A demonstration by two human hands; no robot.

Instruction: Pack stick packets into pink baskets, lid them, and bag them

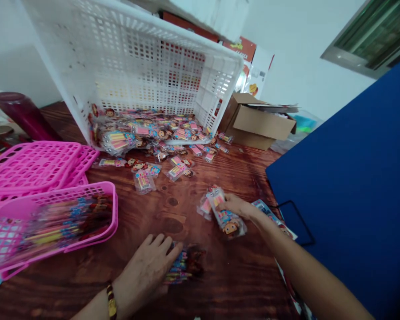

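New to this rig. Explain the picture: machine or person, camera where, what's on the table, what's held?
No machine: a person works bare-handed, filmed by a head-worn camera looking forward and down. On the table lie small packets; many more spill from a white basket tipped toward the camera. To the left, a pink basket holds more. The left hand rests against a bunch of packets; the right hand touches another packet. Whether either really grips isn't clear.
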